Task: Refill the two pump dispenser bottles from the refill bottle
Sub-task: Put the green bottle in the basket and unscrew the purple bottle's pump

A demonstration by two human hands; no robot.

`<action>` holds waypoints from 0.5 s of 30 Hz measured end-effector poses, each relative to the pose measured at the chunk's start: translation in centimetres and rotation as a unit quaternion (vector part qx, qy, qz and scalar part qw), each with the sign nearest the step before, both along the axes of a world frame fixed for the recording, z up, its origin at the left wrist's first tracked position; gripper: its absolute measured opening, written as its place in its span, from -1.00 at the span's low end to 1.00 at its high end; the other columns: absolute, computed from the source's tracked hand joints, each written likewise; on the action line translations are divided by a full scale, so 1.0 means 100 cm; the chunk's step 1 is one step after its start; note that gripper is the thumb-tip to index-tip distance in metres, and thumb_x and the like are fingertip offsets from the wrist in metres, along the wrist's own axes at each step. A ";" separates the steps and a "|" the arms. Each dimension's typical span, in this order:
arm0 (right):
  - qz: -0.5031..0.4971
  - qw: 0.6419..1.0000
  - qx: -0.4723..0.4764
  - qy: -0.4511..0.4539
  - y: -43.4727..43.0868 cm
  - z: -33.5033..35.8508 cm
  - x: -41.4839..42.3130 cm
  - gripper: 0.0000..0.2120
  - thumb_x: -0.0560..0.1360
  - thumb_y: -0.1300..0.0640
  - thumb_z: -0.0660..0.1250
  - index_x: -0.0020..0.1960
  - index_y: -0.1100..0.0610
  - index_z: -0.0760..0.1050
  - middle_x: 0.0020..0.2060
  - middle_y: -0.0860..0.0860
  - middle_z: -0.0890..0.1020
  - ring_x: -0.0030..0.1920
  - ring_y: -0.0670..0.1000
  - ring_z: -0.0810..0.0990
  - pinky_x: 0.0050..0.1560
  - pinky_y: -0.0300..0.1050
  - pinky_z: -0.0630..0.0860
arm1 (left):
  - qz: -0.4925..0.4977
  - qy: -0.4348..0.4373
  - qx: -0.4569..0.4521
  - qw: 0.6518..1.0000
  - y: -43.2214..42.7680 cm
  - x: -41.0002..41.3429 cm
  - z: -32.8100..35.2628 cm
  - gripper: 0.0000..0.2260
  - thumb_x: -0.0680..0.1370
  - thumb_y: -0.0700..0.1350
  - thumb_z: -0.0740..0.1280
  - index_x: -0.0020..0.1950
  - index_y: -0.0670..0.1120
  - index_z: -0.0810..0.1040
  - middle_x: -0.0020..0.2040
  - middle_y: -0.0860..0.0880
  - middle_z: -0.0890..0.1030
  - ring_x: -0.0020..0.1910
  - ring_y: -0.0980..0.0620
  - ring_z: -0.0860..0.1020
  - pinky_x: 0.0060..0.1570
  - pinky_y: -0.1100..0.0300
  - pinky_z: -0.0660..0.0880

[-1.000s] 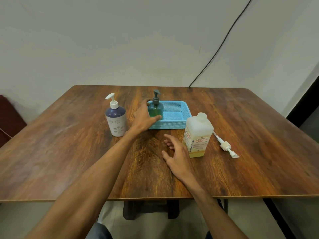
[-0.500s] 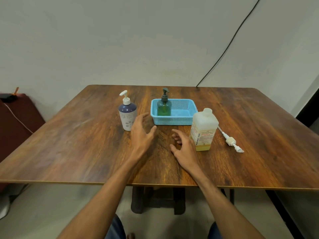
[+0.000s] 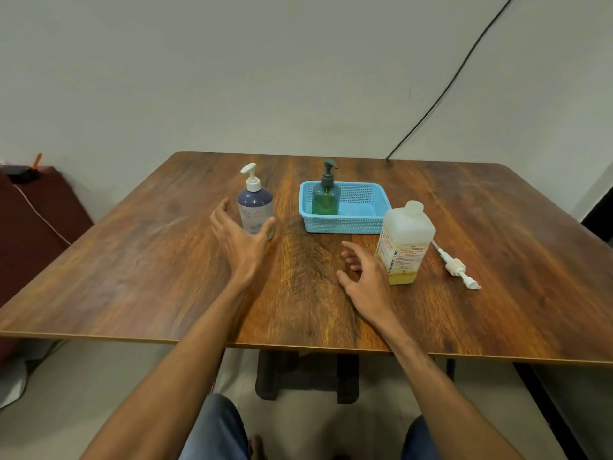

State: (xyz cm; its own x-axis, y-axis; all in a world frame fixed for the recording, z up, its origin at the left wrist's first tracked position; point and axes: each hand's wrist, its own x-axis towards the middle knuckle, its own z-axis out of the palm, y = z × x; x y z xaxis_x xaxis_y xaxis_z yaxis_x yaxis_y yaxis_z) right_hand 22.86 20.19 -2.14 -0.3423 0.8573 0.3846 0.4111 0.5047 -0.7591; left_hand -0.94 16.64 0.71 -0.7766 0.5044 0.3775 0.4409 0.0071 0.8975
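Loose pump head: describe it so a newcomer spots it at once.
On the wooden table, go to the right side, to the square translucent refill bottle with yellow liquid low inside. Just right of it the loose pump head lies flat on the wood, white, its thin tube toward the bottle. Unlike the pumps on the purple dispenser and green dispenser, it is attached to nothing.

The left forearm (image 3: 185, 360) and right forearm (image 3: 431, 376) are bare along all their visible length, lean, with tendons showing near the wrists. The left grip (image 3: 238, 242) and right grip (image 3: 365, 283) are bare hands with slim fingers. Below the near edge of the counter (image 3: 132, 277), blue-grey trousers (image 3: 215, 426) cover both knees. Part of a bare foot (image 3: 256, 447) shows between them.
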 end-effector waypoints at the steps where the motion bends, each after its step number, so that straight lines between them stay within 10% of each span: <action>1: 0.000 1.000 0.002 0.001 0.001 0.000 0.000 -0.47 0.49 0.28 0.47 0.43 0.08 0.47 0.14 -0.04 0.59 0.12 -0.10 0.56 0.07 -0.45 0.43 | -0.016 -0.006 -0.013 1.000 0.005 -0.004 -0.001 -0.09 0.37 0.04 0.64 0.58 -0.09 0.21 0.51 -0.12 0.31 0.45 0.01 0.31 0.41 0.13 0.29; 8: 0.000 1.000 -0.005 0.006 0.003 -0.002 0.000 -0.46 0.49 0.28 0.47 0.43 0.07 0.47 0.13 -0.06 0.59 0.12 -0.13 0.56 0.07 -0.45 0.44 | -0.097 -0.021 -0.039 0.994 0.021 -0.024 0.000 -0.16 0.39 -0.02 0.63 0.56 -0.04 0.26 0.48 -0.07 0.45 0.43 -0.06 0.45 0.45 -0.16 0.42; 15: 0.001 1.000 0.000 0.011 0.003 -0.001 0.000 -0.46 0.48 0.28 0.48 0.43 0.08 0.47 0.14 -0.05 0.60 0.12 -0.12 0.57 0.07 -0.43 0.45 | -0.114 0.001 0.008 0.993 0.005 0.006 0.008 -0.22 0.35 -0.04 0.65 0.47 -0.05 0.36 0.38 0.01 0.51 0.29 0.07 0.49 0.29 0.12 0.48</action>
State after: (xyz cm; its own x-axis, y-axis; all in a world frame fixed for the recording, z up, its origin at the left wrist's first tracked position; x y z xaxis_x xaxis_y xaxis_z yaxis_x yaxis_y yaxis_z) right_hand 22.82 20.46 -2.24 -0.3358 0.8565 0.3920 0.3926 0.5056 -0.7682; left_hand -0.33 17.12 1.55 -0.6421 0.6605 0.3892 0.4318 -0.1079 0.8955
